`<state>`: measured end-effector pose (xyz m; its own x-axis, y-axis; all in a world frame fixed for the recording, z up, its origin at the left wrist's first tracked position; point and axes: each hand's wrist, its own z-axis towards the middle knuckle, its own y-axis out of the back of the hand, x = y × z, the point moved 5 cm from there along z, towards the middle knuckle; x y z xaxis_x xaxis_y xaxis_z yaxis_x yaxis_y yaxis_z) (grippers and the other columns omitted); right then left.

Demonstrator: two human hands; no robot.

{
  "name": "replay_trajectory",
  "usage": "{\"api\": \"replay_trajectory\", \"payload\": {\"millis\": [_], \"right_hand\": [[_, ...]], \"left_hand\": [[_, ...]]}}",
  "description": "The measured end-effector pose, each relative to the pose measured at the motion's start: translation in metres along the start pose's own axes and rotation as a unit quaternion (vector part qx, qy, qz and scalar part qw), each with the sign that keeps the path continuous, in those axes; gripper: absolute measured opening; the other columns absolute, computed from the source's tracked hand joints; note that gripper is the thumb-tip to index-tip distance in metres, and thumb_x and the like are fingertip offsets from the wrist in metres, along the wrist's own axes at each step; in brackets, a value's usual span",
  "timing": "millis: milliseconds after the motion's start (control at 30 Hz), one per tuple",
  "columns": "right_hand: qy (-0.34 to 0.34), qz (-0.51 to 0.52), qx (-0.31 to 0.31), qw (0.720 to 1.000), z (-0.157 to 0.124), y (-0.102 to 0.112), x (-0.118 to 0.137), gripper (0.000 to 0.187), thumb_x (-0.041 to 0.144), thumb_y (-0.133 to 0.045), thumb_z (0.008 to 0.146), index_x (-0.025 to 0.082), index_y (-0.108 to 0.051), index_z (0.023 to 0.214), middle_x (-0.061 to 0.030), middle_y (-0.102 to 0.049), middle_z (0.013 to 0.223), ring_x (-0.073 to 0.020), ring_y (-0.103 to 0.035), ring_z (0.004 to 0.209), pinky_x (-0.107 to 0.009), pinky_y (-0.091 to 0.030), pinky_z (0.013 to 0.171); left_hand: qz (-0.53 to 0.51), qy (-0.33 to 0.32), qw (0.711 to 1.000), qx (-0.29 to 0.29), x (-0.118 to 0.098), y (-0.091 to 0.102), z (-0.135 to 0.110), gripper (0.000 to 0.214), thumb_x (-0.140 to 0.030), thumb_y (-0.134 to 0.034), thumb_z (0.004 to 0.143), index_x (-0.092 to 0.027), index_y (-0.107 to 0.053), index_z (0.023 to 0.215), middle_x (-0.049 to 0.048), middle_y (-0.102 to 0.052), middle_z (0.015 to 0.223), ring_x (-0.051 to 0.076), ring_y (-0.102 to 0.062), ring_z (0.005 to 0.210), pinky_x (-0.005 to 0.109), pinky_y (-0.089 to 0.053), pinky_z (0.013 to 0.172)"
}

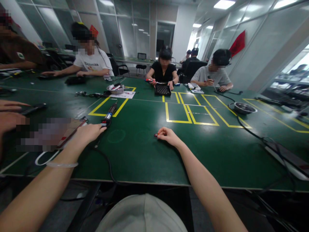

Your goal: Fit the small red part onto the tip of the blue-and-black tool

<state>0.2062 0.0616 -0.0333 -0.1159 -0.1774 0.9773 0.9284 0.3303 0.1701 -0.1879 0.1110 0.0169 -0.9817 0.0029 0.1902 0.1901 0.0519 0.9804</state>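
My right hand [168, 135] rests on the green table [145, 154] with its fingers curled round a small red object [156, 135] whose tip pokes out on the left. My left hand [88, 132] reaches forward on the left, fingers stretched out flat, its fingertips touching the near end of an electric screwdriver [109, 114] that lies pointing away from me. A clear bangle [62, 165] sits on my left wrist. A black cable [108, 164] runs from the screwdriver over the table's front edge.
Yellow tape rectangles [190, 112] mark the table. A metal bowl [244, 108] and cables lie at the right, a black tray [162, 90] far centre, a white bowl [115, 89] with paper behind the screwdriver. Several people sit round the far side; another person's hands [9, 112] are at the left.
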Motion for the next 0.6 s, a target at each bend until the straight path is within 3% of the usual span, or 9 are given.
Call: {"api": "replay_trajectory", "payload": {"millis": [133,300,600], "right_hand": [[-0.009,-0.002,0.001,1.0,0.0,0.0,0.0,0.028,0.031,-0.073,0.071,0.016,-0.056,0.087,0.0006,-0.065,0.069,-0.0129,-0.06,0.064,-0.024,-0.043,0.062],[-0.013,-0.001,-0.001,1.0,0.0,0.001,0.0,0.027,0.033,-0.072,0.072,0.017,-0.056,0.086,0.0011,-0.063,0.068,-0.0127,-0.059,0.062,-0.024,-0.041,0.06],[-0.009,0.005,0.009,1.0,0.0,0.002,0.0,0.027,0.032,-0.072,0.07,0.017,-0.055,0.085,0.0029,-0.059,0.067,-0.0109,-0.053,0.06,-0.024,-0.04,0.06]], "left_hand": [[-0.004,-0.072,0.997,-0.026,-0.026,0.0,0.002,0.054,-0.055,-0.028,0.093,-0.018,-0.065,0.107,0.0152,-0.069,0.104,0.029,-0.064,0.091,0.038,-0.048,0.076],[-0.016,-0.085,0.993,-0.078,-0.073,0.008,-0.009,0.052,-0.053,-0.028,0.093,-0.017,-0.066,0.098,0.017,-0.07,0.098,0.033,-0.067,0.087,0.038,-0.049,0.07],[-0.064,-0.162,0.979,-0.103,-0.164,0.025,-0.067,0.04,-0.044,-0.035,0.095,-0.016,-0.064,0.095,0.0145,-0.071,0.096,0.028,-0.068,0.084,0.032,-0.047,0.066]]}}
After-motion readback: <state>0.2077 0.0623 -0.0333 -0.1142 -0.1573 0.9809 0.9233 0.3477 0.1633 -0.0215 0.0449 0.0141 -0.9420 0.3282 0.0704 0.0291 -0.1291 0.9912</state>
